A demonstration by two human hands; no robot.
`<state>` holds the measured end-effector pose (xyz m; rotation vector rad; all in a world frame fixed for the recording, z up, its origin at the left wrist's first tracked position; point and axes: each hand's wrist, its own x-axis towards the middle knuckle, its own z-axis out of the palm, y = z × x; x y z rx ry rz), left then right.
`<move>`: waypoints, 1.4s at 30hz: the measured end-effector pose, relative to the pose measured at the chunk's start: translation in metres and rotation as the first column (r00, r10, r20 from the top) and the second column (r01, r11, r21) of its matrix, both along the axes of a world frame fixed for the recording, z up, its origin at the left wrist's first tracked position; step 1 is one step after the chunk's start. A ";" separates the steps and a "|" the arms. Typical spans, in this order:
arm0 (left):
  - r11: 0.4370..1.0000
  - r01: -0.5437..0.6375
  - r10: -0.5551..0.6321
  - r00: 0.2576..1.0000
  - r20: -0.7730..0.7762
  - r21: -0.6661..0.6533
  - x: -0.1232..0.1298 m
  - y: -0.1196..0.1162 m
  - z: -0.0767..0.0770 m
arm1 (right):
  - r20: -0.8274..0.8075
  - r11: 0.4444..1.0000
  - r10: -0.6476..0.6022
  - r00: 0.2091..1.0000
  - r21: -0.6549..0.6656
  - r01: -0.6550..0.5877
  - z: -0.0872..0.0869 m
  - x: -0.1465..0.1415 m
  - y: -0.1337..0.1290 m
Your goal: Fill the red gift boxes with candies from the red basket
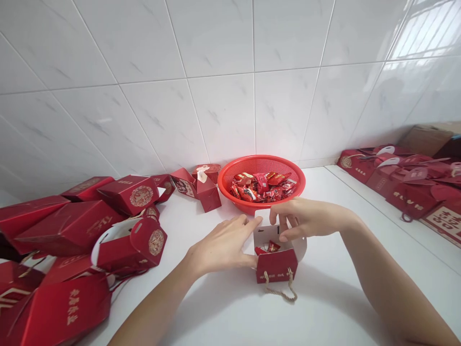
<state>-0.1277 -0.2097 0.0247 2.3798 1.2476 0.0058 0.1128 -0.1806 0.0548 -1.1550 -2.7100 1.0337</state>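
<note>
A small red candy box (276,265) stands open on the white surface, its white inside showing and a twisted rope handle (283,290) hanging from its front. Some red-wrapped candies (268,247) lie in it. My left hand (228,242) holds the box's left side, thumb near the front edge and fingers along the side toward the back. Over its right rear part hovers my right hand (306,218), fingers bent and apart, with nothing visible in them. Whether these fingertips touch the back flap, I cannot tell. Just behind is a red plastic basket (230,168) of wrapped candies (262,185).
Several closed red boxes (72,226) are piled at the left. Two or more small boxes (208,192) sit left of the basket. More red boxes with handles (406,178) line the right side, near a brown carton (425,139). A tiled wall (223,115) rises behind.
</note>
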 end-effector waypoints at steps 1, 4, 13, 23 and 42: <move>1.000 0.002 -0.002 1.000 0.011 0.009 -0.001 0.000 0.001 | -0.017 1.000 0.011 1.000 -0.002 -0.011 0.001 0.002 -0.001; 0.999 0.005 -0.008 0.996 0.084 0.038 -0.003 -0.001 0.005 | -0.083 0.998 0.033 0.996 0.055 -0.028 0.008 0.009 -0.005; 0.998 -0.006 -0.011 0.962 0.272 0.062 0.002 -0.002 0.008 | 0.044 0.985 -0.066 0.997 0.161 0.058 0.021 0.021 -0.024; 0.990 0.079 -0.107 0.959 0.261 0.113 0.009 -0.003 0.003 | 0.220 0.948 -0.087 0.971 0.319 0.013 0.001 0.000 -0.033; 0.985 0.171 -0.170 0.938 0.302 0.024 0.022 0.004 -0.012 | 0.146 0.976 -0.051 0.988 0.218 0.018 -0.008 -0.018 -0.014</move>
